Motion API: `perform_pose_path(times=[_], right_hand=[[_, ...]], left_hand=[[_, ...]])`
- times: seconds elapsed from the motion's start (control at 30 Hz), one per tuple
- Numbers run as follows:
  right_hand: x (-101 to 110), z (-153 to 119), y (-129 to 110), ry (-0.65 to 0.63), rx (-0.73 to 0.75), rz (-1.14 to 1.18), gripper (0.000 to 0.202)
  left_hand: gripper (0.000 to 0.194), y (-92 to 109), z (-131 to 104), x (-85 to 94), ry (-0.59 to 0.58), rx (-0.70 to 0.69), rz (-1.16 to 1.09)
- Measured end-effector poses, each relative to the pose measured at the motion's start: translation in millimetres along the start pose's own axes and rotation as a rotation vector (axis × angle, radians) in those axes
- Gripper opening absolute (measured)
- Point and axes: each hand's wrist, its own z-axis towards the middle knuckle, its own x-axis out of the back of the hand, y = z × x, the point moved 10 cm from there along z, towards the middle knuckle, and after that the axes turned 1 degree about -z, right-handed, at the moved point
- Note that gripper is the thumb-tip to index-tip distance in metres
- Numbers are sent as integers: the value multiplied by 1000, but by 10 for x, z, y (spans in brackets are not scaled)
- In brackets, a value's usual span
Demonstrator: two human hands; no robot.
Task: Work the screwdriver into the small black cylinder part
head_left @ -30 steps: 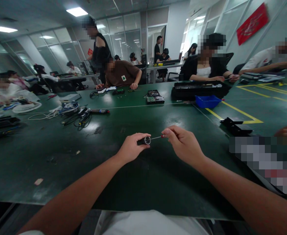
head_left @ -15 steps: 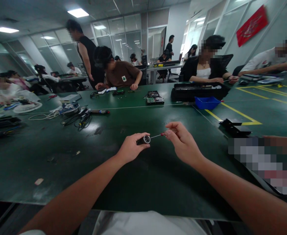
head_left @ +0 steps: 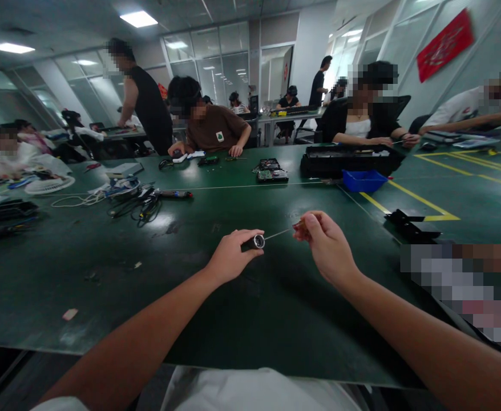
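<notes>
My left hand [head_left: 233,256] is closed around a short black cylinder [head_left: 258,242] with a bright ring at its open end, which faces toward me and to the right. What kind of part it is, I cannot tell. In my right hand [head_left: 325,242] is a screwdriver [head_left: 278,234], held by its reddish handle, which the fingers mostly cover. Its thin shaft points left, the tip at the rim of the cylinder. Whether the tip is inside or only touching is too small to make out. Both hands are above the green table [head_left: 233,319].
Cables [head_left: 145,205] and a rod-shaped tool [head_left: 173,194] lie at left. Ahead are a circuit-board assembly [head_left: 271,171], a long black housing [head_left: 348,160] and a blue bin [head_left: 364,181]. A black bracket [head_left: 411,225] lies at right. Co-workers sit across the table.
My right hand has turned and shifted a little to the right, and more of the screwdriver's shaft shows. The left hand keeps hold of the cylinder. A standing person behind has leaned left.
</notes>
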Motion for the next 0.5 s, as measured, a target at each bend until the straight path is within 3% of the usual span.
perform_pose_path(times=[0.13, 0.5], right_hand=[[-61, -37, -106, -36, 87, -137, 22], [-118, -85, -216, -82, 135, -326, 21]], left_hand=[[44, 40, 0, -19, -14, 5, -8], [44, 20, -6, -4, -26, 31, 9]])
